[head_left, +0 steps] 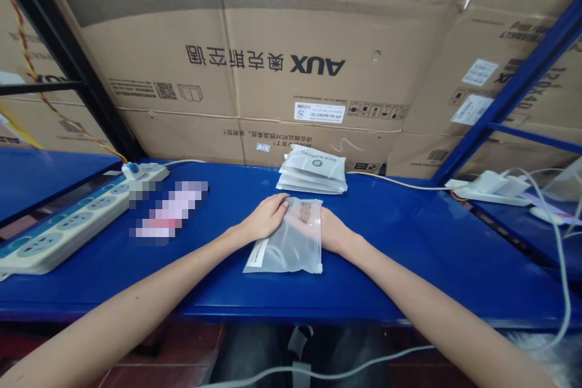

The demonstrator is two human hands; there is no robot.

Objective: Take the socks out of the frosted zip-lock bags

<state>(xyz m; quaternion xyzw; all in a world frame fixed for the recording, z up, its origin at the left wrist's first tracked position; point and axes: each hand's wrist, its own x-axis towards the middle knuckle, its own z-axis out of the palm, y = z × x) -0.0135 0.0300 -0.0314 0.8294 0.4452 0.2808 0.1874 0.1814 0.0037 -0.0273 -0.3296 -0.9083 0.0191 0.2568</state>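
The left hand (pixel 267 216) is pinching the upper left edge of a frosted zip bag (pixel 293 245), thumb on top. The right hand (pixel 334 231) is reaching in at the bag's right side, fingers blurring through the film; I can't tell how far they're spread. The bag is lying between both hands, nearer me than the stacked packets (pixel 313 171).

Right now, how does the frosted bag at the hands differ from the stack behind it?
The frosted bag is a single piece; the stack has several packets.
The bag is see-through, with the right hand showing inside; the stack looks whiter and cloudier.
The bag has the left hand on its side; no hand touches the stack.
Both carry print.
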